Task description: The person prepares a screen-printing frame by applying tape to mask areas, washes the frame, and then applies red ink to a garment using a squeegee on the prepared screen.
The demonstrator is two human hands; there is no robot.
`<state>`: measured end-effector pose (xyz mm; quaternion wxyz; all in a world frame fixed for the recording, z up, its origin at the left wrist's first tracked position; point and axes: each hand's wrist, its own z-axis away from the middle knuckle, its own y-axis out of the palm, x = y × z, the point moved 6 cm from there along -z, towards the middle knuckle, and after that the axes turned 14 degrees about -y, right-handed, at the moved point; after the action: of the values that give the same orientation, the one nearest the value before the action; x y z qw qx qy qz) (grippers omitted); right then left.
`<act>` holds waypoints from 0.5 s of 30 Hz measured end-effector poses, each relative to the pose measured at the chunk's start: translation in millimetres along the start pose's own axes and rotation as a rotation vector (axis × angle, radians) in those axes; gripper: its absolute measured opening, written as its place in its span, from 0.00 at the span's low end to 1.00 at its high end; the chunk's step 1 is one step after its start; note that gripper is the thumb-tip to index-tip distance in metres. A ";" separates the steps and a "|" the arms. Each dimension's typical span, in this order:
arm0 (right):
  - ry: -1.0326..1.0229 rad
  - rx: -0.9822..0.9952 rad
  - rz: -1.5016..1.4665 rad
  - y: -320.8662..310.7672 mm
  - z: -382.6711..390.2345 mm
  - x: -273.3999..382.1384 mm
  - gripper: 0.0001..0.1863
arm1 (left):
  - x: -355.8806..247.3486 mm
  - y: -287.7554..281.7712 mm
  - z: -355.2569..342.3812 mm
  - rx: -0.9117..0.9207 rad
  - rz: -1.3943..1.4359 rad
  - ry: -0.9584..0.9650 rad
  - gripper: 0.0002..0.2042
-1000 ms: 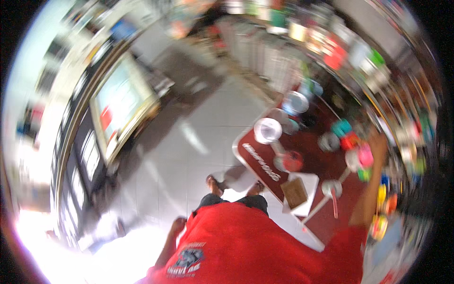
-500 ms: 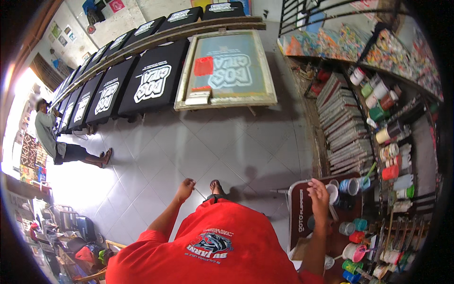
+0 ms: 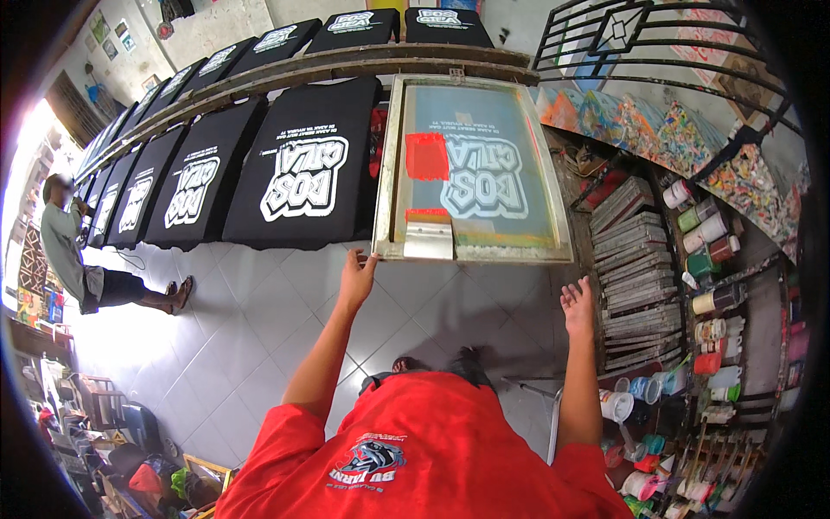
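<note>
A silk-screen printing frame [image 3: 562, 227] with a pale wooden border and a blue-grey mesh stands ahead of me on the bench. A squeegee [image 3: 430, 238] lies at its near left part, below a patch of red ink [image 3: 427, 156]. My left hand [image 3: 356, 278] is at the frame's near left corner, thumb and forefinger apart, fingertips at or just touching the border. My right hand [image 3: 577, 309] hangs in the air just off the near right corner, fingers loosely curled and apart, holding nothing. Beside the frame lies a black T-shirt [image 3: 259, 195] with a white print.
More black shirts [image 3: 177, 143] lie in two rows along wooden rails [image 3: 324, 62]. At right are stacked frames [image 3: 635, 259] and shelves of ink tubs [image 3: 711, 229]. A white bucket [image 3: 616, 405] stands near my right forearm. Another person [image 3: 73, 246] stands at far left.
I have moved closer to the bench, so the printing frame looks nearer. My left hand has reached forward to the frame's corner. My right hand has come forward, away from the small brown table.
</note>
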<state>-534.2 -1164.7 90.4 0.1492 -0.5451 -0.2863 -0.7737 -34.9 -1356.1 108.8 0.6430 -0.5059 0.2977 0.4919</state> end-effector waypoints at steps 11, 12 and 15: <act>0.052 -0.007 -0.056 67.2 -68.7 -11.6 0.32 | -25.7 33.2 -55.7 0.050 0.125 -0.151 0.15; 0.019 -0.102 -0.011 64.7 -72.6 -14.7 0.30 | -27.2 34.7 -56.4 0.046 0.114 -0.167 0.15; -0.046 -0.105 0.044 69.6 -74.0 -12.9 0.29 | -28.5 35.3 -60.5 0.009 0.003 -0.181 0.15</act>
<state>-547.9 -1265.7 80.1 0.1308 -0.5762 -0.2365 -0.7713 -70.6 -1422.5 102.5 0.6688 -0.4560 0.2416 0.5352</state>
